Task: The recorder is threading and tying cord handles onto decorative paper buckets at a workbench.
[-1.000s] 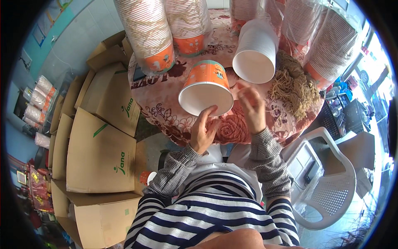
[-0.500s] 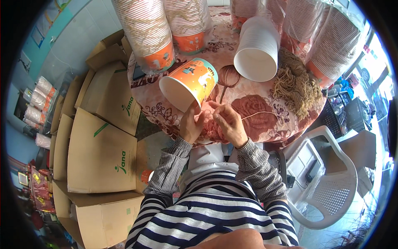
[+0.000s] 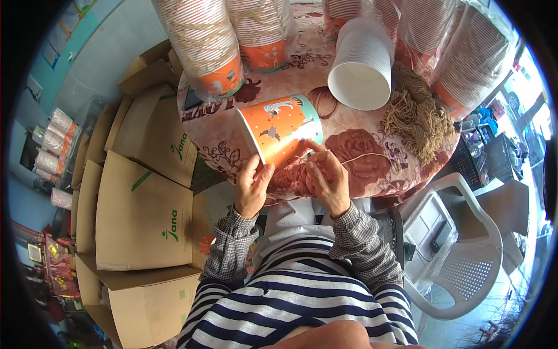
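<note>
An orange paper bucket with a green base and printed figures lies on its side, tilted, near the table's front edge. My left hand pinches its white rim between thumb and fingers. Beside its lower side, my right hand is closed with fingertips together on a thin tan cord, which trails off to the right over the cloth. How the cord meets the bucket is hard to make out. Farther right lies a heaped bundle of tan cords.
A stack of white paper buckets lies on its side behind. Tall bagged bucket stacks line the far edge of the round, flower-clothed table. Cardboard boxes stand at left, a white plastic chair at right.
The bucket has turned so its opening faces farther left and its printed side shows more. My left hand has shifted left and down along the rim; my right hand stays close by.
</note>
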`<state>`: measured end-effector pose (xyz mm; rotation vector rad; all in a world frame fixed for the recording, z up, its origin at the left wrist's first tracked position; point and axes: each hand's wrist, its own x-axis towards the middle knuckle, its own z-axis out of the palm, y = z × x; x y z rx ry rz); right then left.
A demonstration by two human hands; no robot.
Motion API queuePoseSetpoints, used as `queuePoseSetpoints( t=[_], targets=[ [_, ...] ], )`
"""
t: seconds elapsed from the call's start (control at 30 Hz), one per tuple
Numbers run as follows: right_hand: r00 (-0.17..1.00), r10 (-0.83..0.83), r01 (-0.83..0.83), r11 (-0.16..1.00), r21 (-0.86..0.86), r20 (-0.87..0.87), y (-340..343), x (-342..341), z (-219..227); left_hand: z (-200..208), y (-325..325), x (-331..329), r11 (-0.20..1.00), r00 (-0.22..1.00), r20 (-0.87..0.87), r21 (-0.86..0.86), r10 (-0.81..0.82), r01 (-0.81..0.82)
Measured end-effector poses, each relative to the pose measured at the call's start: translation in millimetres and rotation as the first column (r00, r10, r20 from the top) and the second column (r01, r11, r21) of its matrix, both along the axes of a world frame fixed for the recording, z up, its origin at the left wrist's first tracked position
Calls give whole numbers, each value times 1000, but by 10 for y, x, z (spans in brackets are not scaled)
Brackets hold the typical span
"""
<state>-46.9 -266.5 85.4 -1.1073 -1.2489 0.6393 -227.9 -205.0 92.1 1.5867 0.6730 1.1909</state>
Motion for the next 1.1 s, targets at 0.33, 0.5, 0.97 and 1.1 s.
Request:
queuePoseSetpoints(
  t=[0.33, 0.5, 0.97, 1.1],
  targets=[
    [999, 31, -31, 999, 20, -30, -31, -97, -8, -225, -105, -48, 971, 983, -127, 217, 131, -101],
    [998, 65, -64, 997, 36, -19, -62, -107, 40, -497, 99, -28, 743, 784, -491, 667, 380, 58],
    [982, 65, -97, 979, 179, 178, -95, -51, 58, -364, 120, 237, 726, 861, -348, 687, 372, -36],
    [977, -136, 99, 973, 209, 167, -29, 79, 113, -582, 261, 110, 668, 737, -524, 732, 427, 133]
  ],
)
